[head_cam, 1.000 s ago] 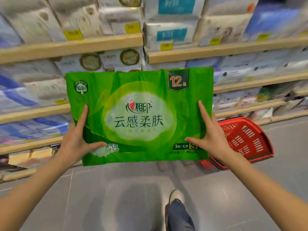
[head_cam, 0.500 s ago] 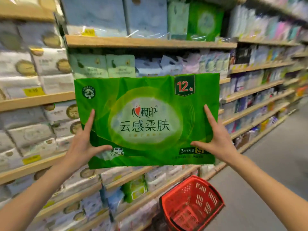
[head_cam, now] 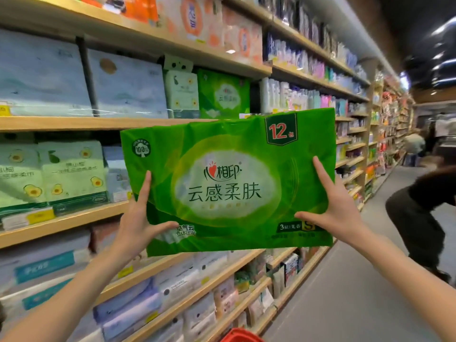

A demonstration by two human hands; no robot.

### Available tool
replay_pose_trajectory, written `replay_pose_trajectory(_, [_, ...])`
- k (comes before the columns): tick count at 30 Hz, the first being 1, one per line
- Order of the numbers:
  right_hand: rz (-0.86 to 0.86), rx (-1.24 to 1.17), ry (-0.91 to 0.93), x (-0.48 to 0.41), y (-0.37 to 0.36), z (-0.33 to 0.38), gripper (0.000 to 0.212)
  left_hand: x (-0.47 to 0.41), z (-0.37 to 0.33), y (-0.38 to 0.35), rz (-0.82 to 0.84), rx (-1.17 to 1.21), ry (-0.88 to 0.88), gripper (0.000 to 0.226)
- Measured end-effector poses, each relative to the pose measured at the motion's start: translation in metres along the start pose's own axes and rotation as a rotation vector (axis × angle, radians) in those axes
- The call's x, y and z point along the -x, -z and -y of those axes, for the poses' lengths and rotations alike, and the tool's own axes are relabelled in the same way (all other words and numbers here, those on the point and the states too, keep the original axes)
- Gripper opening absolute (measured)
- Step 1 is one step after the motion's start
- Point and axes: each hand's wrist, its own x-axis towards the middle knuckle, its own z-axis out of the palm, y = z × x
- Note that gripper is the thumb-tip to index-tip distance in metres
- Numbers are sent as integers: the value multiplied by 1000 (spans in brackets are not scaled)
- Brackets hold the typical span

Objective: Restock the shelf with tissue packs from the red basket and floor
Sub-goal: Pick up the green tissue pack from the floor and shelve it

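A: What do the hands have hold of?

B: 1 green tissue pack (head_cam: 229,178), carried between the 2 of them. The left hand (head_cam: 138,223) grips its lower left edge, the right hand (head_cam: 338,208) its lower right edge.

A: How wide is each grasp?

B: Spread broadly. On each hand the index finger lies straight up the front face and the thumb reaches inward across the lower front. The other fingers are hidden behind the wrapper, so it is pinched front to back.

A: And where is the pack?

B: Up in the air in front of the shelves, printed face toward the camera, its right side raised a little higher. The "12" badge sits above the right hand.

A: What lies around the grip?

B: Above the hands, a wooden shelf board (head_cam: 61,123) carries a matching green pack (head_cam: 223,95). Left of the left hand stand pale avocado-print packs (head_cam: 71,174). Below both hands, the red basket (head_cam: 240,336) shows only its rim. Right of the right hand, well apart, a person in dark clothes (head_cam: 424,218) bends over.
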Motion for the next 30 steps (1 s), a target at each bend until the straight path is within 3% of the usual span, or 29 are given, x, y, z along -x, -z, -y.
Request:
replay_pose_trajectory(8, [-53, 41, -22, -45, 22, -96, 121, -79, -35, -95, 8, 23, -94, 121])
replay_pose_trajectory(30, [-244, -14, 51, -277, -46, -336, 122, -358, -54, -290, -114, -56, -232, 120])
